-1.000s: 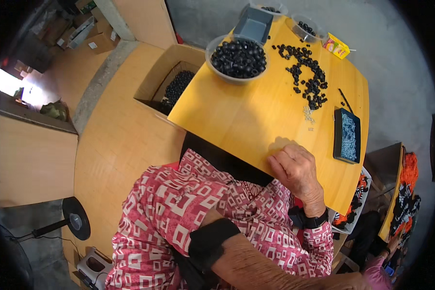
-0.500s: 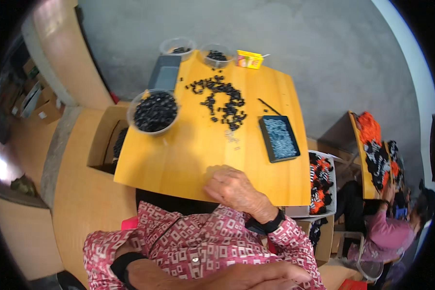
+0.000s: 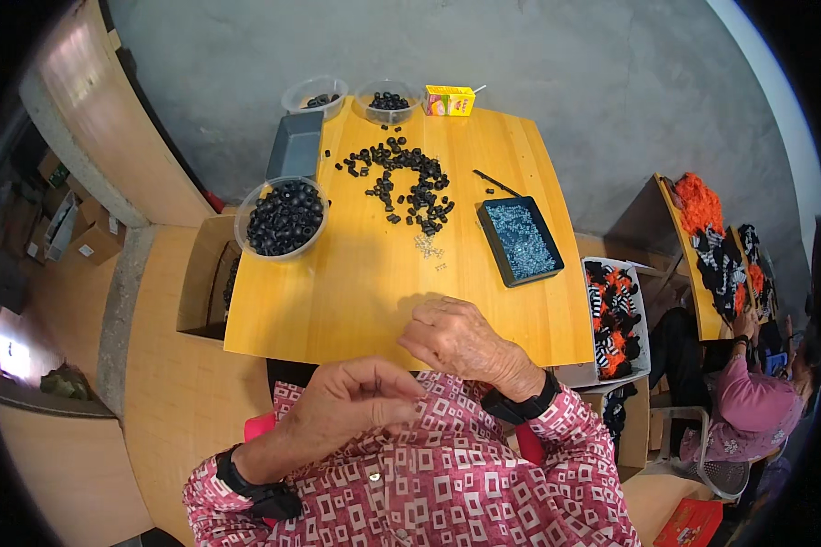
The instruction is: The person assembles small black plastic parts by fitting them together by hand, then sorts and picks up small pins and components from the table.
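My left hand point(image 3: 354, 401) hovers over my lap at the table's near edge, with the thumb and bent fingers apart and nothing visible between them. Just to its right, my right hand point(image 3: 461, 339) rests at the edge of the yellow wooden table point(image 3: 337, 314). Its fingers are curled under, and what they hold, if anything, is hidden. Farther in lies a small scatter of tiny clear pieces point(image 3: 427, 246). Beyond it spreads a loose pile of small black parts point(image 3: 421, 196). To the right, a black tray point(image 3: 494, 252) holds many tiny clear pieces point(image 3: 524, 239).
A clear tub point(image 3: 243, 239) of black parts stands at the left, with a grey tray point(image 3: 274, 150) behind it. Two clear bowls point(image 3: 287, 98) and a yellow drink carton point(image 3: 449, 100) line the back. A black stick point(image 3: 496, 182) lies by the tray. Another person point(image 3: 748, 401) sits at far right.
My left hand has come up from the lower edge of the picture to beside my right hand. The right hand stays at the table edge, still curled. The view has shifted slightly.
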Demonstrator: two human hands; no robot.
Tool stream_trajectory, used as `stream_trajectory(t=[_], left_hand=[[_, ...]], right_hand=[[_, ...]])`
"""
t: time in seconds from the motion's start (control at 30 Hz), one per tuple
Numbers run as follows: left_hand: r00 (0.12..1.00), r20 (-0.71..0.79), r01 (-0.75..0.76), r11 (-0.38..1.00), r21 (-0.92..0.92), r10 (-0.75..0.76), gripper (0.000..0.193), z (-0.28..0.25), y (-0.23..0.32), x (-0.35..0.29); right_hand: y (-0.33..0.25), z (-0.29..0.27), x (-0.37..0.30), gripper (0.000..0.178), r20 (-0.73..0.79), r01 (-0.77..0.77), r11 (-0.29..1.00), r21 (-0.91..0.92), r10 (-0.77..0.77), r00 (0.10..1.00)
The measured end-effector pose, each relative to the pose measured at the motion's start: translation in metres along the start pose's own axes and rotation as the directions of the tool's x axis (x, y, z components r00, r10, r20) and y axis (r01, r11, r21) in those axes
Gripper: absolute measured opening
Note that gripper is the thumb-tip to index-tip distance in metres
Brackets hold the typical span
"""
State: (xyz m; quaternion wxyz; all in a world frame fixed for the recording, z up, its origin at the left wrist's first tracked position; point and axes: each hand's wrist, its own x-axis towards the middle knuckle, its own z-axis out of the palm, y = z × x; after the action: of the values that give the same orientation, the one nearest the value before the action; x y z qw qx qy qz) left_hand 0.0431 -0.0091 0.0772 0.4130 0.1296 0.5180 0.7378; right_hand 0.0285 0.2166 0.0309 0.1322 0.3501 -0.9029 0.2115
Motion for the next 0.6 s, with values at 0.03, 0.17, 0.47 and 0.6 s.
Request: stream_trajectory(t=[0.03,0.17,0.47,0.6], left_hand=[[1.0,-0.003,-0.017,1.0,-0.026,0.017,0.011,-0.005,-0.005,0.003],[0.996,-0.071,-0.048,0.998,-0.041,0.045,0.014,-0.016,-0.017,0.015],[0.991,-0.124,-0.057,0.994,-0.089,0.046,0.02,-0.041,-0.027,0.029],[0.985,-0.167,-0.059,0.992,-0.115,0.039,0.016,-0.039,-0.028,0.031]], right_hand=[[0.0,-0.002,-0.001,0.016,0.007,-0.018,1.0,0.001,0.018,1.0],[-0.001,-0.004,-0.002,0.015,0.014,-0.025,1.0,-0.004,0.025,1.0],[0.014,-0.007,-0.005,0.012,-0.034,-0.148,0.988,-0.032,0.147,0.989],[0.034,-0.033,-0.005,0.013,-0.124,-0.217,0.949,-0.229,0.193,0.973]])
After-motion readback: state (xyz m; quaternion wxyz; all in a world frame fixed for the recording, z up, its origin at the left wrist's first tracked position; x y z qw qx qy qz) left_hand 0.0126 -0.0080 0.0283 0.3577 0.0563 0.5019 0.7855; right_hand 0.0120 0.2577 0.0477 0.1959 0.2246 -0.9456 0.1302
